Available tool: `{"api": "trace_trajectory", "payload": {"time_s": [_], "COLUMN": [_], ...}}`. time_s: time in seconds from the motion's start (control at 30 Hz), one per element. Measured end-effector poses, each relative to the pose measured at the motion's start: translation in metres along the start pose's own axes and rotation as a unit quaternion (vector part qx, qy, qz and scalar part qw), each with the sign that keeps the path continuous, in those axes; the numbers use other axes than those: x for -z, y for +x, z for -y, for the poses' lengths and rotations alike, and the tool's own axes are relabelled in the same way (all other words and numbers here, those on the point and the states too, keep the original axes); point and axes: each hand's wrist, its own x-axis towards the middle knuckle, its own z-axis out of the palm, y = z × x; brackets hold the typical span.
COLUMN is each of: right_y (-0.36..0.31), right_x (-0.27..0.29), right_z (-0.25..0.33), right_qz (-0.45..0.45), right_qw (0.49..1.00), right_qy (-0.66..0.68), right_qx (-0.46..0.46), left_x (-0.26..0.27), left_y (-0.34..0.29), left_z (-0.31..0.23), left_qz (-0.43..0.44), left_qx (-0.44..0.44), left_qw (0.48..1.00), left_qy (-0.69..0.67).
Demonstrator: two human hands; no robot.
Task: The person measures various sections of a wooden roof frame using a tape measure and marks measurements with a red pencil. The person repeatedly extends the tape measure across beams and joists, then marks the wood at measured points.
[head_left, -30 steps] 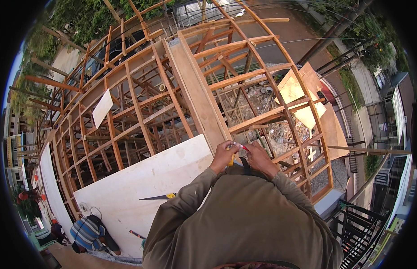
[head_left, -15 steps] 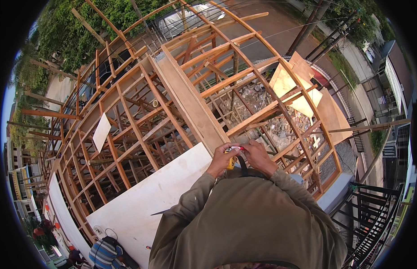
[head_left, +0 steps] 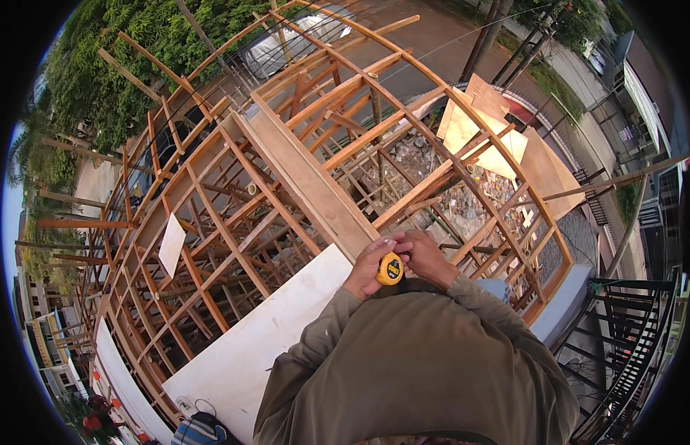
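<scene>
My two hands meet in front of my body, over the near end of a long wooden beam form (head_left: 308,178). A yellow and black tape measure (head_left: 390,269) sits against the palm side of my left hand (head_left: 366,268), whose fingers are curled round it. My right hand (head_left: 428,259) is closed, its fingertips touching those of the left. Whatever the right fingers pinch is hidden. Left of my hands lies a large white plywood sheet (head_left: 263,334), reaching under my left forearm.
Open timber framing (head_left: 219,215) spreads ahead, with gaps down to rubble (head_left: 463,189). Loose plywood pieces (head_left: 482,144) lie at the right. A striped bag (head_left: 200,430) rests at the lower left. Black metal railing (head_left: 619,348) stands at the lower right.
The tape measure has turned more into view beside my left hand. A small red and white thing between my fingertips no longer shows. My view has shifted slightly.
</scene>
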Motion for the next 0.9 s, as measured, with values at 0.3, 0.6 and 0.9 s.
{"api": "trace_trajectory", "payload": {"time_s": [0.3, 0.6, 0.9], "right_y": [0.001, 0.007, 0.003], "right_x": [0.0, 0.006, 0.018], "right_z": [0.008, 0.037, 0.019], "right_qz": [-0.096, 0.028, 0.019], "right_qw": [0.993, 0.988, 0.932], "right_qy": [0.052, 0.145, 0.355], "right_qx": [-0.039, 0.044, -0.07], "left_x": [0.006, -0.006, -0.001], "left_y": [0.008, 0.024, 0.033], "left_z": [-0.004, -0.002, -0.006], "left_qz": [-0.142, -0.214, -0.2], "left_qx": [-0.082, -0.165, -0.222], "left_qw": [0.986, 0.961, 0.944], "left_qy": [0.01, 0.059, 0.139]}}
